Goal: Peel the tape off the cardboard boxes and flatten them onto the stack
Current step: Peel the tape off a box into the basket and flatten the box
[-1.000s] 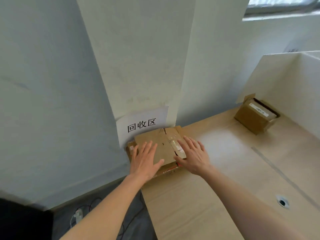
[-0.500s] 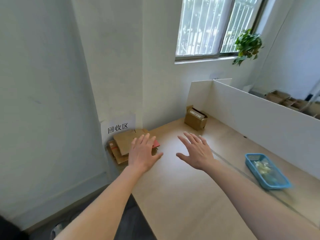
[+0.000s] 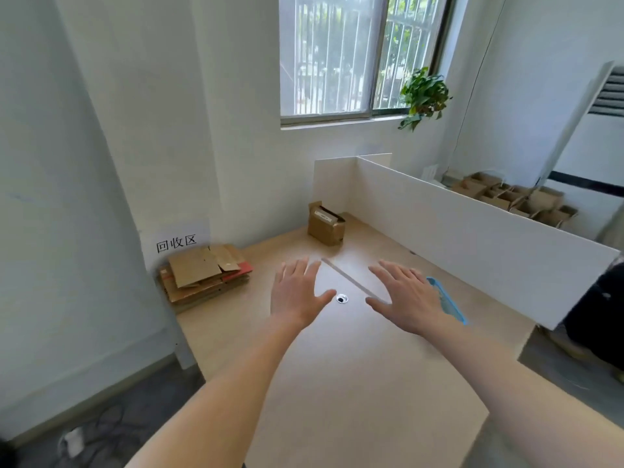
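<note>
Head view: both my hands float palm-down over the middle of the desk [image 3: 354,383], holding nothing. My left hand [image 3: 297,293] has its fingers straight and loosely spread with the thumb out toward the cable hole [image 3: 342,298]; my right hand [image 3: 407,298] is the same, flat and splayed, partly covering the blue tray [image 3: 450,307] near the desk's right edge. Neither touches a box, and I can't tell if they graze the surface. The stack [image 3: 204,276] of flattened cardboard sits at the far left corner of the desk, under the paper sign [image 3: 175,243] on the wall, I'd guess so it stays out of the work area. Its sheets lie flat, long axis roughly along the desk's left edge, top sheet skewed a bit, flaps toward the far edge. One unflattened box [image 3: 326,224] stands at the far edge against the white partition [image 3: 472,238], tilted, open flaps up, long side angled toward the right. I read it as next in line, so my hands look ready to reach for it. More boxes [image 3: 516,199] sit beyond the partition.
</note>
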The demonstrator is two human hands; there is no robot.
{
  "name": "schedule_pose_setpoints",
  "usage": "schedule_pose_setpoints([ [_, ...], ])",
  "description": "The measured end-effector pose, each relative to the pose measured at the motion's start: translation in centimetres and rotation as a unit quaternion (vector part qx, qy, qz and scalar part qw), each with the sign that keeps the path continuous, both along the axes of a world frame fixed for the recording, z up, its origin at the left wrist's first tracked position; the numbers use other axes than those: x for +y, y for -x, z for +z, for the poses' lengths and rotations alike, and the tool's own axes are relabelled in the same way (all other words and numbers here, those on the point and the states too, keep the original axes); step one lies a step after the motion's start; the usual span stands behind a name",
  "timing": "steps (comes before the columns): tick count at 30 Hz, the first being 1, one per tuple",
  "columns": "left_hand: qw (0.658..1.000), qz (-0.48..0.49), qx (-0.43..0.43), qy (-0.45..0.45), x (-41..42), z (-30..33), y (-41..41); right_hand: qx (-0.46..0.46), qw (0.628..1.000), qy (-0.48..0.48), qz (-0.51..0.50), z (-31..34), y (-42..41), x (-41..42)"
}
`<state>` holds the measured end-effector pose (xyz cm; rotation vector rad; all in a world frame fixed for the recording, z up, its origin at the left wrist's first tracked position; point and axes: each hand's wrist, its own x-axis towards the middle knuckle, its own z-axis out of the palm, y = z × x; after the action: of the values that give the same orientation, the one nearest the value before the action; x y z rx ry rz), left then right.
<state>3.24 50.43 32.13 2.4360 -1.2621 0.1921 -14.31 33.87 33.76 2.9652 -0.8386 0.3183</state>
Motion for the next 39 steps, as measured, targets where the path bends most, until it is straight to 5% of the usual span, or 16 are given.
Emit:
schedule_pose_setpoints([
  [7, 0.999, 0.032, 0.03, -0.01, -5.9, -1.2, 10.6, 0.022, 1.0, -0.013, -0.004, -0.3, 11.3, -8.3],
  [16, 0.998, 0.053, 0.02, -0.01, -16.8, -2.4, 12.8, 0.034, 0.999, -0.018, -0.009, -1.5, 14.0, -19.5],
  [28, 0.994, 0.081, 0.066, -0.025, -36.0, -7.2, 4.6, 0.102, 0.994, -0.008, 0.035, -4.7, 3.9, -40.3],
  [39, 0.985, 0.147, 0.085, -0.038, -44.8, -10.1, -6.4, 0.106, 0.988, -0.032, 0.111, -8.6, -11.3, -50.8],
])
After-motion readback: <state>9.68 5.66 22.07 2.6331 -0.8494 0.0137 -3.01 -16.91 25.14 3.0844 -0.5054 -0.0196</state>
